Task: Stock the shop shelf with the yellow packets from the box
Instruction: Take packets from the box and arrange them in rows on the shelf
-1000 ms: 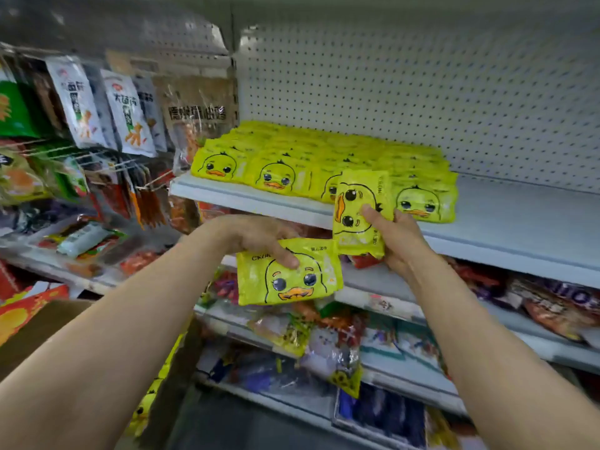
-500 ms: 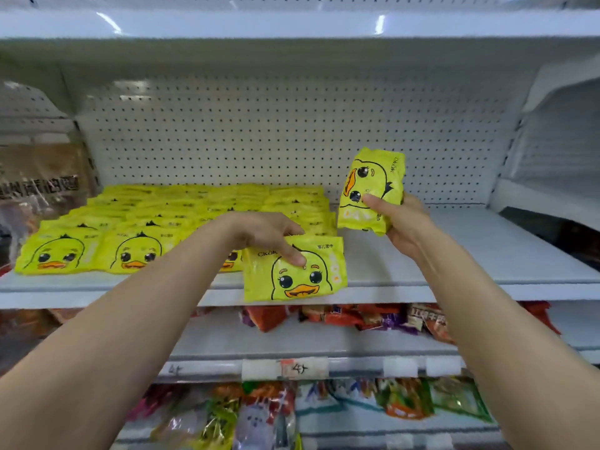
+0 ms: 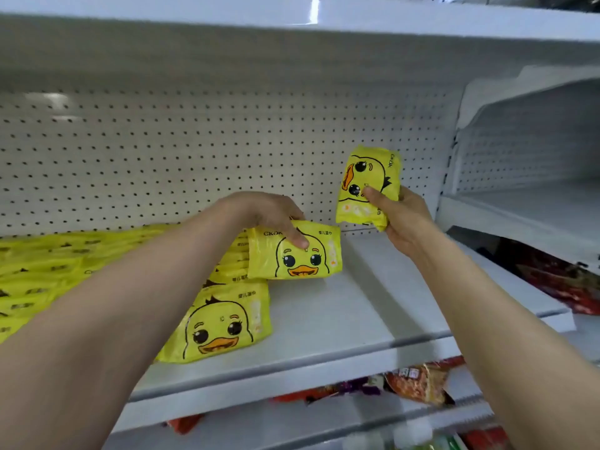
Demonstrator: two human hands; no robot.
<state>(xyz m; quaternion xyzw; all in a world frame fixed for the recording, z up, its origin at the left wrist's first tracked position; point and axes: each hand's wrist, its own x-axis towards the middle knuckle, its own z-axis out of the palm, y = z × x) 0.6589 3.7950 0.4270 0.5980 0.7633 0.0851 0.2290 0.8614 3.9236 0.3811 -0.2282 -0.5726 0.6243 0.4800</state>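
While my left hand [image 3: 269, 212] pinches one packet [image 3: 295, 251] lengthwise (duck upright), now over the shelf [image 3: 357, 319], my right hand [image 3: 401, 219] grips the upended packet [image 3: 368, 186].

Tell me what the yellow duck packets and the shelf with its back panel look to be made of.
Packet in the left hand: seemingly thin glossy plastic film; it wrinkles and catches glints, and looks soft-filled. The packet in the right hand looks the same. Shelf: probably painted sheet metal, smooth with a soft sheen. Back panel: likely the same, punched with regular holes.
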